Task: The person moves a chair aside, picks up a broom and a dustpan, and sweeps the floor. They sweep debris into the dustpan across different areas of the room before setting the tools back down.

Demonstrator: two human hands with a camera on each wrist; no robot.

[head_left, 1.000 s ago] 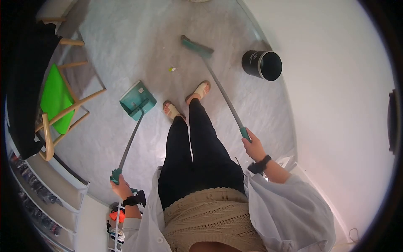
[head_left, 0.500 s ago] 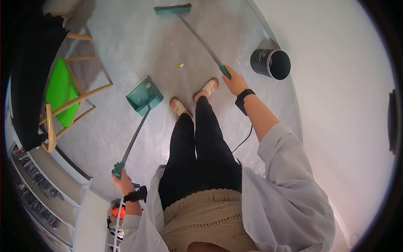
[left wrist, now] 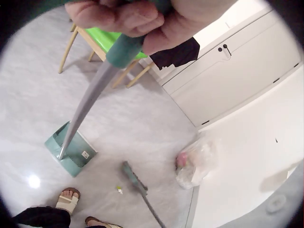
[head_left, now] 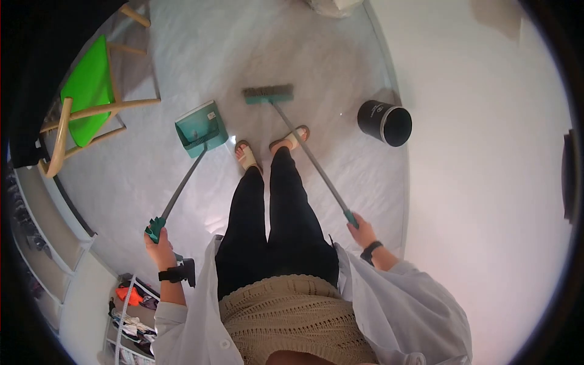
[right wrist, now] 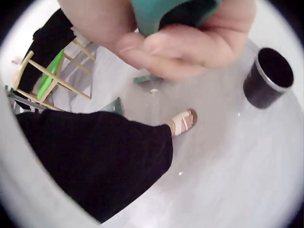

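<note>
My left hand [head_left: 159, 249] grips the green handle top of the dustpan's grey pole; the teal dustpan [head_left: 201, 126] rests on the floor left of my feet. In my right hand [head_left: 363, 233] is the green end of the broom's pole. The broom head [head_left: 268, 93], teal with grey-brown bristles, is in front of my feet, right of the dustpan. A small yellow-and-white scrap [left wrist: 119, 190] lies on the floor between dustpan and broom in the left wrist view. In the right wrist view, fingers [right wrist: 180, 50] curl round the green handle.
A black bin [head_left: 384, 123] stands by the white wall at the right. To the left is a wooden chair [head_left: 91, 91] with a green seat. Shelves [head_left: 131, 316] with clothes are at lower left. A clear plastic bag [left wrist: 194, 164] lies by the wall, and sandalled feet are between the poles.
The broom head swung forward to the far floor, then came back nearer my feet, as my right hand reached out and drew back. The dustpan stays in my left hand's grip.
</note>
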